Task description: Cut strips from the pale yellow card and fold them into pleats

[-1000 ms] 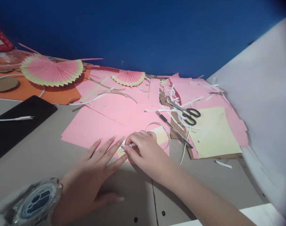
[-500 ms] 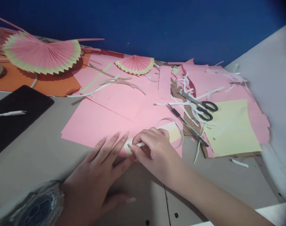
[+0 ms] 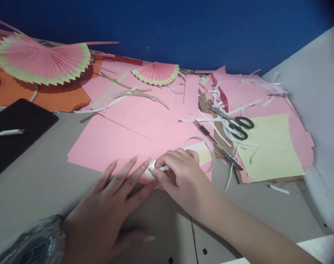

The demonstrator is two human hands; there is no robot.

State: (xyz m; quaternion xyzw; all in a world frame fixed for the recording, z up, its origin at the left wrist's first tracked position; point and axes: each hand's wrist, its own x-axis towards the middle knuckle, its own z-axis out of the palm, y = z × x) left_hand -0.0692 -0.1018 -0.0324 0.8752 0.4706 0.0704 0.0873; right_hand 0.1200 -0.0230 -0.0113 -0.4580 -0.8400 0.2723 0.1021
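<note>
In the head view, the left hand (image 3: 109, 201) lies palm down with fingers spread apart, fingertips over the near edge of the pink paper (image 3: 123, 135); the right hand (image 3: 180, 168) has thumb and forefinger pinched on a white strip (image 3: 164, 168), just beside the left fingers; too light a press could let the paper slide; a hard pull might tear the strip; the curled loop (image 3: 213, 156) alongside could snag the right hand.
</note>
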